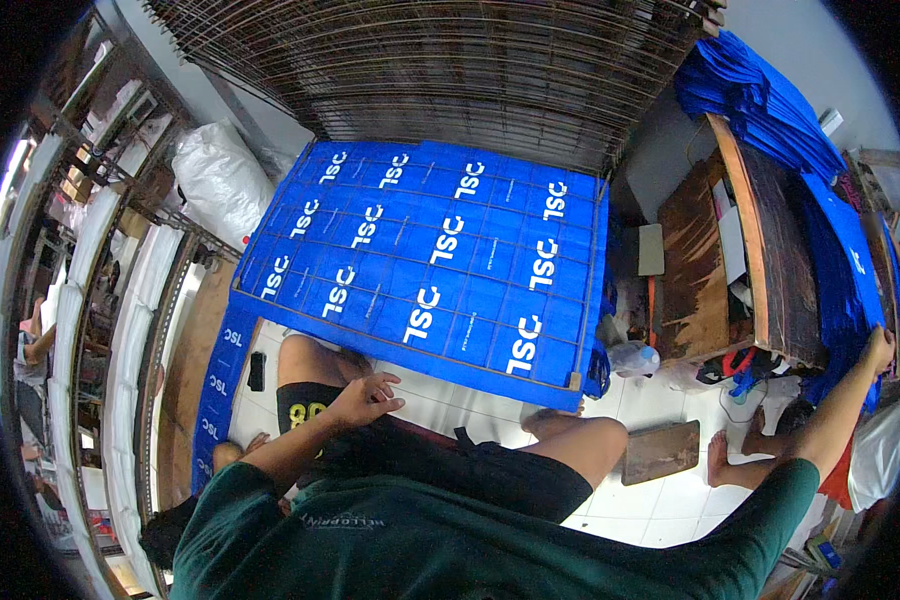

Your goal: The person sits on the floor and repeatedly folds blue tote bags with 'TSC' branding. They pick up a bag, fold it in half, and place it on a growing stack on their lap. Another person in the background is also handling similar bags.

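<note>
My left hand (365,400) hovers over my lap with nothing in it, its fingers loosely apart and slightly bent. Off to the far right, my outstretched right hand (878,350) grips the edge of a blue fabric piece (850,270) hanging from a wooden cabinet. Some of its fingers are hidden. In front of me, several flat blue fabric pieces with white print (400,240) cover a wire rack shelf (410,345). Many more wire shelves (430,70) of the drying rack are tilted up behind it.
The worn wooden cabinet (695,270) carries a pile of blue fabric (760,100). A wooden board (662,452) lies on white tiles near another person's bare foot (718,458). A black phone (257,371) lies left. Metal shelving (110,300) and a white plastic sack (220,180) flank the rack.
</note>
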The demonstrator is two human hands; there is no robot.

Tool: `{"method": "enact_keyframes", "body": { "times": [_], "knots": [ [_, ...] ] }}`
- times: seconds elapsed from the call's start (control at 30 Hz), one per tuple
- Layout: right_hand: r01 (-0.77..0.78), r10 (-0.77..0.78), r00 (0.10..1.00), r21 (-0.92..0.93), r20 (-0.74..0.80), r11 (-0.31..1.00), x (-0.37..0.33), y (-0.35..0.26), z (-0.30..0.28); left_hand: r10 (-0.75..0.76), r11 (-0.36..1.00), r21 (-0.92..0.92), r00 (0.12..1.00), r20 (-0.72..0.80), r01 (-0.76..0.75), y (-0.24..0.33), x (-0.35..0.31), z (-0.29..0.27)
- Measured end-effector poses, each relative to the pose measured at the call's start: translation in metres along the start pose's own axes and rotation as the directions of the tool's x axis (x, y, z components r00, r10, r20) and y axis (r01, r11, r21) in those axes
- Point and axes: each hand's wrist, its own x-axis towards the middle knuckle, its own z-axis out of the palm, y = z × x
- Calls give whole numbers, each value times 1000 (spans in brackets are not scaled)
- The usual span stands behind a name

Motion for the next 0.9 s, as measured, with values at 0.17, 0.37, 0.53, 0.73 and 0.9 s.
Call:
{"method": "enact_keyframes", "body": {
  "times": [0.17, 0.37, 0.53, 0.73, 0.9],
  "knots": [
    [22, -5, 992, 132, -125, 991, 49, 42, 2, -6, 997, -81, 996, -90, -2, 0, -12, -16],
    [-134, 170, 983, 357, -69, 924, -6, 36, -20, -23, 983, -186, 992, -128, -1, 13, -45, -33],
    [-302, 467, 884, 800, 31, 519, -56, 41, -41, -92, 952, -301, 988, -124, 51, 26, -61, -40],
    [-515, 876, 428, 856, 222, 34, -211, -89, -118, -7, 904, -427, 1000, 8, 10, 5, -77, -10],
    [-415, 594, 474, 760, 650, -500, -175, -43, -57, -15, 939, -342, 997, 74, 39, 24, -73, -14]
  ]
}}
